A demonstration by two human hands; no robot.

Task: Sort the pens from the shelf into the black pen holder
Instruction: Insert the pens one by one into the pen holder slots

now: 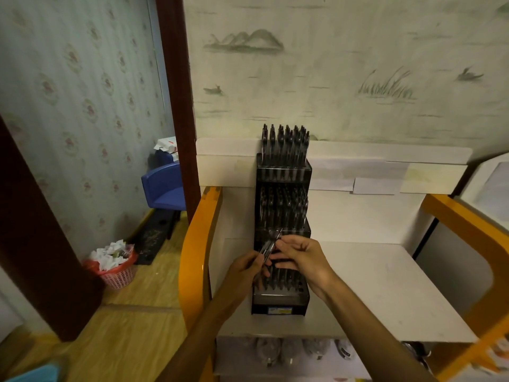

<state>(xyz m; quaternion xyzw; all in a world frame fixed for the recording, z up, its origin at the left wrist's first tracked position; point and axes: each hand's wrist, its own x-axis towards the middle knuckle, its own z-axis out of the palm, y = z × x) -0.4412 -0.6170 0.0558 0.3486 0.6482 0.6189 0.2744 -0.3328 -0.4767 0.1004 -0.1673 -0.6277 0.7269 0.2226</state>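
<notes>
Two hands: left hand [245, 267], right hand [301, 256]. One three-tier pen holder [281, 301]. One shelf [385, 285]. One basket [117, 274]. One blue chair [164, 188]. Pens too many to count.

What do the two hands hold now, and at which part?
The left hand pinches a few slim dark pens near their lower ends; the right hand fingers touch them higher up, its grip unclear.

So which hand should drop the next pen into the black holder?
Probably the right hand: its fingers reach the pens that the left hand grips as a bundle, directly over the black pen holder. The left is occupied.
</notes>
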